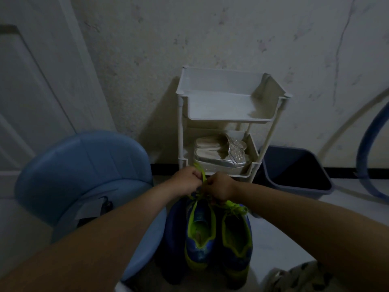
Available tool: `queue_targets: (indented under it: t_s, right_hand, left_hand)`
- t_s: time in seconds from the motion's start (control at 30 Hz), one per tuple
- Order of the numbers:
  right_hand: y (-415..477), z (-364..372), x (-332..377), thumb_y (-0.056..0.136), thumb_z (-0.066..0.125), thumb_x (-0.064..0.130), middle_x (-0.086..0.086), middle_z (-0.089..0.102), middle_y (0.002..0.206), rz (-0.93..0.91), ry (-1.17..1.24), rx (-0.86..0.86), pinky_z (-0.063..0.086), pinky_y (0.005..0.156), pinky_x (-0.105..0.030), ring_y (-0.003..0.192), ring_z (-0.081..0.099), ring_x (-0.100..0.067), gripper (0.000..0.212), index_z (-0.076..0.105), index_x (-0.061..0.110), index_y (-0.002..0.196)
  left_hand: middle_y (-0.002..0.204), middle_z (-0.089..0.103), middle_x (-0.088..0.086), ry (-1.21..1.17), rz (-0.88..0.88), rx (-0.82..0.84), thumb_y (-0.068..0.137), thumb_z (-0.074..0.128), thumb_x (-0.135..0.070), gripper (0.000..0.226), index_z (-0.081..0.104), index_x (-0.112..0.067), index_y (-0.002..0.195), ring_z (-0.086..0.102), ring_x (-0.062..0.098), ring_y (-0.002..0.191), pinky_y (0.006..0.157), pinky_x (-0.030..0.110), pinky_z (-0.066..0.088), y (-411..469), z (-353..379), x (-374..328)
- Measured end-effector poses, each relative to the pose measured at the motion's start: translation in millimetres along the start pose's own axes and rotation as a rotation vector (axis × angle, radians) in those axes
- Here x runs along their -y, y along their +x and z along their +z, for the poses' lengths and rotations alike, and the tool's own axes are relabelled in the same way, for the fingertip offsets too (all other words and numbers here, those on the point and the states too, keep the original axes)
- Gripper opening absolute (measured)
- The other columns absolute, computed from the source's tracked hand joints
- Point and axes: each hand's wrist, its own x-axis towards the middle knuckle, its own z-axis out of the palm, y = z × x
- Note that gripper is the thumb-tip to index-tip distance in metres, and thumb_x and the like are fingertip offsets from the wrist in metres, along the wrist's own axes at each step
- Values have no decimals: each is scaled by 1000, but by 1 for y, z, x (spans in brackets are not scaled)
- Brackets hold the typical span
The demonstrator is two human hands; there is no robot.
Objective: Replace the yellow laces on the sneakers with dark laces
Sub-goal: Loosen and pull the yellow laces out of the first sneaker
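Sneakers [219, 234], blue with yellow-green lining, stand side by side at the lower centre of the frame. The left hand [186, 181] and right hand [221, 187] both pinch a yellow lace [203, 176] above them; any branding is too dim to read.

Dim corner of a room, with a stained, cracked pale wall [210, 28] and a white door [31, 81].
Just beyond the fingers [195, 175] a white plastic rack [231, 119] stands against the wall, with silver sandals [221, 159] on its lower shelf. Left of the fingers is a blue plastic chair [84, 165], the door behind it. To their right a dark tub [294, 171] sits on the pale floor [273, 228] beside the rack, and a blue hose [362, 165] curves at the far right. A black skirting [162, 167] lines the wall's foot.
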Motion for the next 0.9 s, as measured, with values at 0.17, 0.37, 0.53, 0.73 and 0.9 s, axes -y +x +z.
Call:
queue_targets:
  t_s: [0.17,0.37,0.53,0.73,0.9]
  right_hand:
    - [4,1,-3,92,58,21,-9,65,77,33,-71,-17,55,61,-32,64,61,-20,15,67,10,88]
    - [12,8,0,94,52,14,-14,64,103,41,-285,-16,51,85,-34,91,60,-25,29,65,-1,115]
    - [11,10,8,97,52,12,-19,62,123,0,-603,-10,47,87,-36,111,60,-33,25,62,-1,115]
    - [13,-14,1,98,51,14,-21,62,116,32,-581,-70,47,86,-37,111,59,-34,20,59,3,112]
    - [7,-17,-14,95,48,30,-14,63,112,42,-689,-90,49,78,-33,102,62,-29,30,61,8,111]
  left_hand:
    - [82,58,5,238,-160,273,85,67,-15,17,54,-19,96,60,20,74,61,30,52,-8,12,20]
    - [86,59,14,276,-234,282,89,57,-5,31,54,-3,120,61,22,62,59,30,57,-8,11,17]
    - [79,63,19,307,-285,324,88,58,-4,22,62,3,108,63,25,62,76,43,60,-5,13,23]
    - [112,68,16,377,-232,333,89,63,-10,34,60,-4,122,70,22,84,75,34,60,-6,5,20]
    - [118,62,7,433,-29,205,88,66,-28,41,50,-22,126,62,17,83,67,27,51,-7,8,26]
